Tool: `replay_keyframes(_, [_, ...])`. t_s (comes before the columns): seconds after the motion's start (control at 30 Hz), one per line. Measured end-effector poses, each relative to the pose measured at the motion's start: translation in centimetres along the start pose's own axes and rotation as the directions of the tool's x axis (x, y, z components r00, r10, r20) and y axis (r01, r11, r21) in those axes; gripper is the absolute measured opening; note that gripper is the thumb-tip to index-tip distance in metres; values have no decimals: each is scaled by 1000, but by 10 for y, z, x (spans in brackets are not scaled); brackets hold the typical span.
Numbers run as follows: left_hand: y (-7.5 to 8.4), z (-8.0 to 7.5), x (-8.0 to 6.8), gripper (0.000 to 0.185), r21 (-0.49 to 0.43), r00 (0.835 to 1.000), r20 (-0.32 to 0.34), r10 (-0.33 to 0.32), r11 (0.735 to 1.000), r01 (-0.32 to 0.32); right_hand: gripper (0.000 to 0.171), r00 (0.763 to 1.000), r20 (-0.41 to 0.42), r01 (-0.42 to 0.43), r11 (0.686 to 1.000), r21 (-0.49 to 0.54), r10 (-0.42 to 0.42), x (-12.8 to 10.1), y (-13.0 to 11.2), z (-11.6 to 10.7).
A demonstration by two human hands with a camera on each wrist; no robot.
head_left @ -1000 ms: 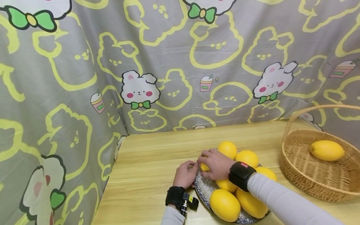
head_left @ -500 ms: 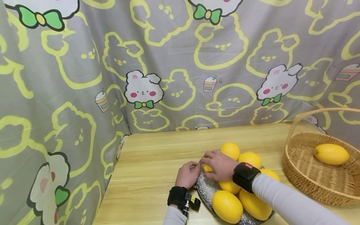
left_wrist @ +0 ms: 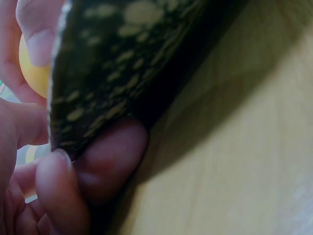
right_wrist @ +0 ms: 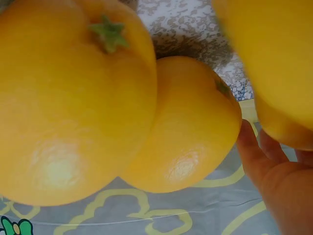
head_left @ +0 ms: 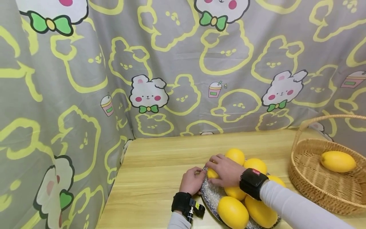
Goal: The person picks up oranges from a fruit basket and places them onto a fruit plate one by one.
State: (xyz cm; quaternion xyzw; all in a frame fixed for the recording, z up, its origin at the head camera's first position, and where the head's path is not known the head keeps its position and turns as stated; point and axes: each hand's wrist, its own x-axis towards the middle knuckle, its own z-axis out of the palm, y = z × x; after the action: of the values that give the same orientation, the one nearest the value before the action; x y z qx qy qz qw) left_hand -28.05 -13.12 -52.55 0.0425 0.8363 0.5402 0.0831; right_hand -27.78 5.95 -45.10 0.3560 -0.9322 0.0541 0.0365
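Observation:
A speckled blue-and-white plate [head_left: 210,194] heaped with several yellow fruits [head_left: 233,212] lies on the wooden table. My left hand [head_left: 192,181] pinches the plate's rim at its left end; in the left wrist view, thumb and fingers meet at the edge of its dark, spotted underside [left_wrist: 112,63]. From above, my right hand [head_left: 227,171] curls over a yellow fruit [head_left: 211,173], mostly hidden under the fingers, beside that same rim. Close in the right wrist view are two round, orange-like fruits [right_wrist: 181,122] with green star-shaped stem ends, next to my fingers [right_wrist: 252,147].
To the right stands a wicker basket [head_left: 317,187] with a tall handle, holding one oval yellow fruit [head_left: 338,161]. A grey cartoon-print curtain [head_left: 177,95] hangs behind the table and along its left side. Bare wood [head_left: 154,178] shows left of the plate.
The head view has shifted slightly, so everything sits a little lower and further right. Both hands keep their places at the plate's left end.

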Motion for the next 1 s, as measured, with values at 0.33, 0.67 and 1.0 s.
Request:
replay_keyframes(0.33, [0, 1, -5, 32, 3, 1000, -4, 23, 1000, -23, 56, 1000, -10, -4, 1000, 12, 4, -13, 4, -10])
replay_keyframes(0.67, [-4, 2, -7, 32, 1, 999, -16, 32, 999, -32, 64, 999, -11, -40, 999, 20, 41, -26, 11, -23])
replay_keyframes(1.0, [-4, 4, -7, 33, 3, 998, -23, 50, 999, -50, 61, 993, -2, -121, 992, 28, 121, -47, 31, -38])
